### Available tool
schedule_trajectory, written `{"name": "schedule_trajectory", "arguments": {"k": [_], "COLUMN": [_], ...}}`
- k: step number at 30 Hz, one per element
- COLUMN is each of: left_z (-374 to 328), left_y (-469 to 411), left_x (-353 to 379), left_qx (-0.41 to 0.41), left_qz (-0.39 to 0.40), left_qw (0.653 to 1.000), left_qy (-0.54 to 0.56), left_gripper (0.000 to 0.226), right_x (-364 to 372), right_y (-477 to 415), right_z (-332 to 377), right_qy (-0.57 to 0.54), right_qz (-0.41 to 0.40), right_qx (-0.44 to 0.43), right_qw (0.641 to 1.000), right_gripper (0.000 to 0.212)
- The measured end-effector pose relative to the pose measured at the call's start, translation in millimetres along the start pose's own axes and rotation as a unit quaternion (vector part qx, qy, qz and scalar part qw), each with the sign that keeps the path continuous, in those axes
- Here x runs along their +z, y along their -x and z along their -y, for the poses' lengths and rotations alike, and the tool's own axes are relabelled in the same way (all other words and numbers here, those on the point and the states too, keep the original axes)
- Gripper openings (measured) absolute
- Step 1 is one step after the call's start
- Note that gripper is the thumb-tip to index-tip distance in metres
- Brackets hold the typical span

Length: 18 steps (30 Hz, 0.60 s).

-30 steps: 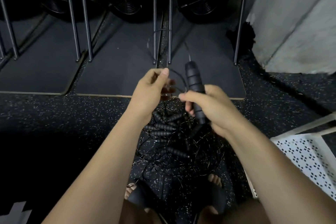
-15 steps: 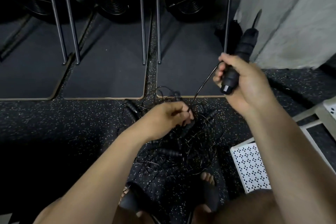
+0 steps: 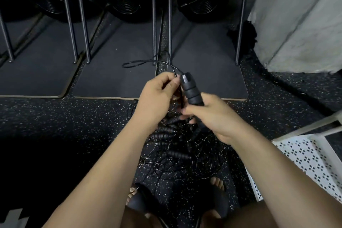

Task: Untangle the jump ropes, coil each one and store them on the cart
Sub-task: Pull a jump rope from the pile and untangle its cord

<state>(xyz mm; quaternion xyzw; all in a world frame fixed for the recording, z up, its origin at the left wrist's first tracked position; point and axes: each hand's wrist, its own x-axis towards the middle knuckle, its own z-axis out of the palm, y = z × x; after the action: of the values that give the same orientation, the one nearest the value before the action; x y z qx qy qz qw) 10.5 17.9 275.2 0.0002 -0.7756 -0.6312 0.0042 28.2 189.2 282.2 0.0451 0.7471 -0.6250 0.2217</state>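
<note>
Above the rope pile [image 3: 177, 146] on the floor, the right grip [image 3: 218, 118] holds a handle [image 3: 191, 90] pointing up, and the left grip [image 3: 157, 96], just beside it, pinches its cord [image 3: 137, 61].

The 2 forearms reach forward and meet in the middle. The right hand [image 3: 214, 118] curls its fingers round a handle [image 3: 191, 90], held upright. The left hand [image 3: 157, 96] pinches the cord [image 3: 162, 62] beside the handle's top.

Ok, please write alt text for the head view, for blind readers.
The right hand grips a black jump-rope handle while the left hand pinches its cord. Tangled ropes lie on the floor below, beside a white cart.
</note>
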Motion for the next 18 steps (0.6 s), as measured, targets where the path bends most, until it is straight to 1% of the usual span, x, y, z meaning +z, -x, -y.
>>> {"name": "schedule_trajectory", "arguments": {"k": [2,6,8,10,11,13,15,18], "left_z": [-2,-3,-4,0,3,9,9,0], "left_y": [-1,-4,-4,-5,-4,0,6,17], "left_x": [-2,-7,-8,-7,-6,0,7,18], "left_qx": [-0.023,-0.042,-0.05,-0.066,-0.078,-0.106,-0.126,-0.141], "left_qz": [-0.022,-0.046,-0.061,-0.066,-0.055,0.0,0.076,0.179], "left_qw": [0.998,0.993,0.992,0.994,0.995,0.994,0.989,0.973], "left_qy": [0.056,0.098,0.094,0.065,0.039,-0.004,-0.002,0.022], "left_gripper": [0.019,0.018,0.017,0.019,0.022,0.029,0.031,0.037], "right_x": [7,12,12,9,7,0,-11,-30], "right_y": [0,2,4,7,8,11,12,13], "right_z": [-2,-7,-5,0,4,13,19,26], "right_qy": [0.038,0.142,0.151,0.124,0.101,0.045,-0.019,-0.128], "right_qz": [0.007,-0.016,-0.018,-0.015,-0.018,-0.027,-0.045,-0.09], "right_qx": [-0.009,-0.027,-0.047,-0.066,-0.073,-0.087,-0.103,-0.104], "right_qw": [0.999,0.989,0.987,0.99,0.992,0.995,0.993,0.982], "right_gripper": [0.012,0.009,0.008,0.005,0.005,0.005,0.006,0.006]}}
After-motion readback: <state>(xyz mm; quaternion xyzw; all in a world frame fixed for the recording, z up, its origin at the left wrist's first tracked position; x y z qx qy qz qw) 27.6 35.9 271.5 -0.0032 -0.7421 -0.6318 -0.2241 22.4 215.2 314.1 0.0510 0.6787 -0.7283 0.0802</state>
